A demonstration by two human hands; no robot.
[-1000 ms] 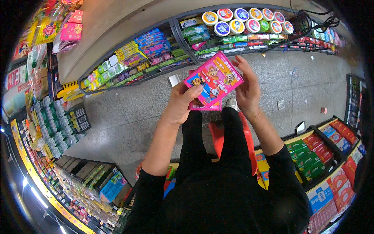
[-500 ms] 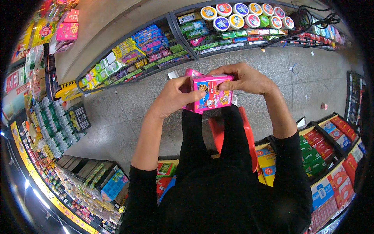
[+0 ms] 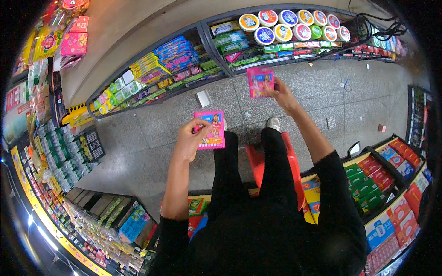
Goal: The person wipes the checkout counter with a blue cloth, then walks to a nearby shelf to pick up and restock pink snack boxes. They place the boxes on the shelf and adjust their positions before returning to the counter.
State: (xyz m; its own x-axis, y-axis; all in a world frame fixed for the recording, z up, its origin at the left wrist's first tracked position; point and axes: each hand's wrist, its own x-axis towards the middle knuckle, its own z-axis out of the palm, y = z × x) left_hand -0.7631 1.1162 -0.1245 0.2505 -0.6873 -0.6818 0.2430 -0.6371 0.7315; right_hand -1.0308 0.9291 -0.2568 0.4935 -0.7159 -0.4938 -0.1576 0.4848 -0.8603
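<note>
My left hand [image 3: 187, 141] grips a flat pink packet [image 3: 214, 139] with colourful cartoon print, held above my left leg. The fingers and thumb pinch its left side, and its printed face points up. Farther forward and to the right, my right hand [image 3: 284, 97] holds a second pink packet [image 3: 260, 79] by its lower right corner, in front of the long shelf. This packet is slightly smeared by motion. Its print resembles the first one's. The two packets are well apart, and neither touches a shelf.
A black rack [image 3: 216, 60] holds gum, candy packs and round tubs [image 3: 264, 35]. On the grey floor [image 3: 152, 138] lie a small white carton [image 3: 204, 98] and scraps. A red stool [image 3: 294, 170] is under me. Boxed goods [image 3: 363, 184] stand at right, hanging packets [image 3: 106, 230] at left.
My hands have separated. The pink items held together between them are now apart: the right hand has carried one forward, while the left hand keeps the other lower and to the left.
</note>
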